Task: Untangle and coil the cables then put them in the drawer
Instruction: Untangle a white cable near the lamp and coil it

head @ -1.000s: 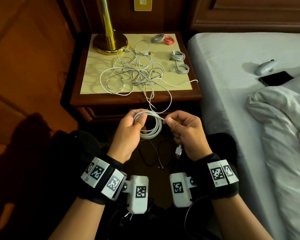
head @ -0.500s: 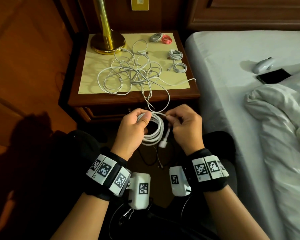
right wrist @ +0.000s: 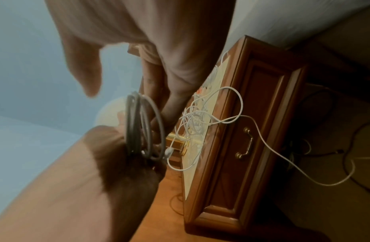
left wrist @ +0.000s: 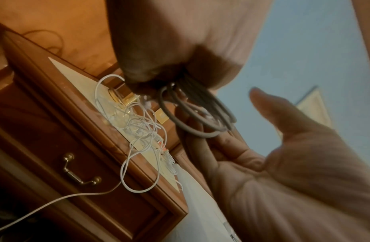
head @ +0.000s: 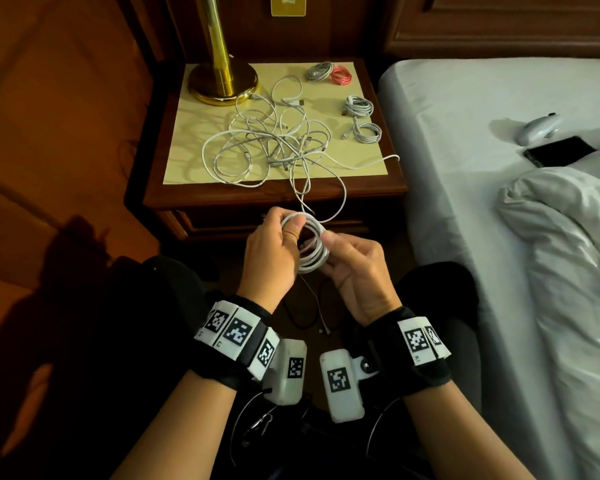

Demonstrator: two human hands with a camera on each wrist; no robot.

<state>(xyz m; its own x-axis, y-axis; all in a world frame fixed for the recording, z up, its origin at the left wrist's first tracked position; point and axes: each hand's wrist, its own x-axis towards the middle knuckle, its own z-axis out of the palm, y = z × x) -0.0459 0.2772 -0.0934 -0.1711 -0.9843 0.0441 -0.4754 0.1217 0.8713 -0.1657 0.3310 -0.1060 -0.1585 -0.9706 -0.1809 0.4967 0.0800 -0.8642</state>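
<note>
While my left hand (head: 269,251) pinches the coil (head: 312,247) at its top before the shut drawer (left wrist: 80,172), my right hand (head: 355,271) cradles its loops, fingers loosely curled. Light, springy cable, I reckon; grip across all turns or they'll spring loose.

Wooden nightstand (head: 274,197) under tangled white cables (head: 274,147), four coiled cables (head: 359,106), brass lamp base (head: 222,81)

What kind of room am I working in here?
Most likely a bedroom, perhaps a hotel room: a wooden nightstand with a brass lamp stands beside a bed with white sheets and a crumpled duvet.
</note>
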